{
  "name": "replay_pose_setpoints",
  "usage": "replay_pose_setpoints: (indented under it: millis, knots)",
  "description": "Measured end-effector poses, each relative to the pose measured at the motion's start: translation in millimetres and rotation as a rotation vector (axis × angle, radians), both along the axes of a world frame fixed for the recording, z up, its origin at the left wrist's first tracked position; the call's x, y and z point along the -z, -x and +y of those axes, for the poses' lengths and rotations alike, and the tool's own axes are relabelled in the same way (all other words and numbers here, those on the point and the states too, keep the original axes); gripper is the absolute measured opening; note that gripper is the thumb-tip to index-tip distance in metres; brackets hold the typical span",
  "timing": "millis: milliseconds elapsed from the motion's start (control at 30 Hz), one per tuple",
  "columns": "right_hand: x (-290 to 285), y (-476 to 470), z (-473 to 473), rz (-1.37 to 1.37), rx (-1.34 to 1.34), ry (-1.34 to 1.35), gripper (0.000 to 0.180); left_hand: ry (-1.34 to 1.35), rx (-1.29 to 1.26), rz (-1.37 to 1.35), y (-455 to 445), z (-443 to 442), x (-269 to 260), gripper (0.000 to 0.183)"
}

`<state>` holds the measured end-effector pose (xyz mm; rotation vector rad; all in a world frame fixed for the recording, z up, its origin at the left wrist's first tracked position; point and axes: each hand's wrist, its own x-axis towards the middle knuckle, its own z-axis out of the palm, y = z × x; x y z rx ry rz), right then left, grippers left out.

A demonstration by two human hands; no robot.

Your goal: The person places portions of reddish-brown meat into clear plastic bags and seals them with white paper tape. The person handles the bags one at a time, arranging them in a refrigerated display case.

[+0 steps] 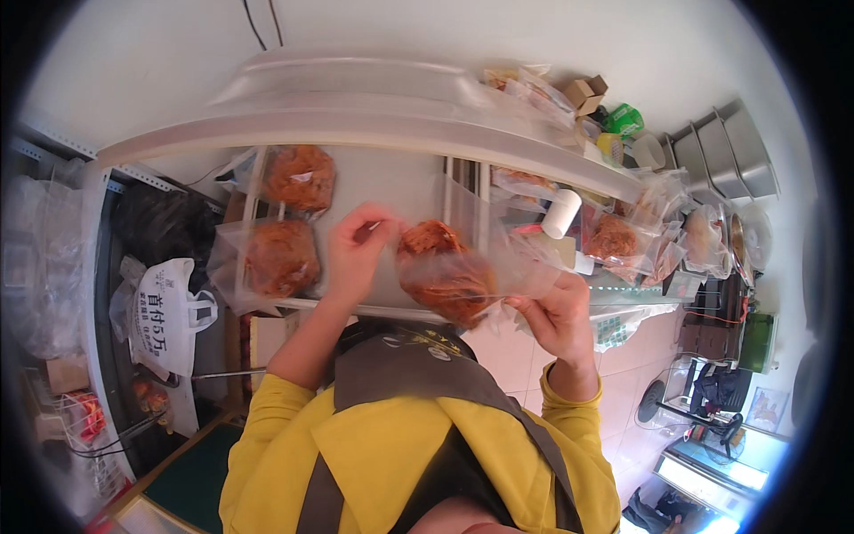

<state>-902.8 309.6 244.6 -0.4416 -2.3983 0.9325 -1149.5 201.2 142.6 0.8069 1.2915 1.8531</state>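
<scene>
Between my two hands is a clear plastic bag of glossy reddish-brown food [446, 270]. My left hand [360, 250] has its fingertips pinched together at the left edge of this bag. On the other side my right hand [560, 312] grips the bag's clear plastic between thumb and fingers. The bag is tilted, its contents bunched in the middle above the front edge of a pale worktop [383, 177]. Two more filled bags lie to the left: a far bag [300, 175] and a near bag [283, 257].
A shelf edge [373, 123] spans above the worktop. To the right are a white cylinder [562, 213] and another bag of reddish food [610, 237]. A printed white carrier bag [167, 317] hangs at left. Metal pans [724, 153] stand far right; a fan [724, 444] is lower right.
</scene>
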Motion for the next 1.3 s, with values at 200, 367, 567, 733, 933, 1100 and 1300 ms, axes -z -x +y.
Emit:
replay_pose_setpoints:
  millis: [200,367,567,733,933,1100,1300]
  knots:
    - [83.4,42.3,-18.2,-0.059,0.136,-0.025,0.006,-0.004,-0.132,0.279,29.0,-49.3,33.3,0.005]
    - [147.5,55.7,-11.6,-0.158,0.229,0.221,0.023,0.113,-0.198,0.460,23.8,-45.4,75.4,0.008]
    - [102.1,-3.9,0.0,0.198,0.535,0.703,0.047,0.087,-0.238,0.568,8.7,-33.8,64.0,0.008]
    - [50.0,-7.4,-9.7,0.215,0.536,0.549,0.021,0.055,-0.169,0.635,-8.1,-31.1,48.9,0.009]
    - [34.4,19.3,-30.2,-0.204,0.348,0.376,0.013,-0.005,-0.170,0.673,-24.3,-25.2,47.3,0.010]
    - [-6.2,-10.3,-12.2,-0.063,0.390,0.607,0.013,0.021,-0.193,0.667,-27.3,-24.6,45.3,0.011]
    - [31.1,24.0,-29.7,-0.249,0.341,0.505,0.015,-0.066,-0.169,0.747,-35.5,-23.0,45.0,0.012]
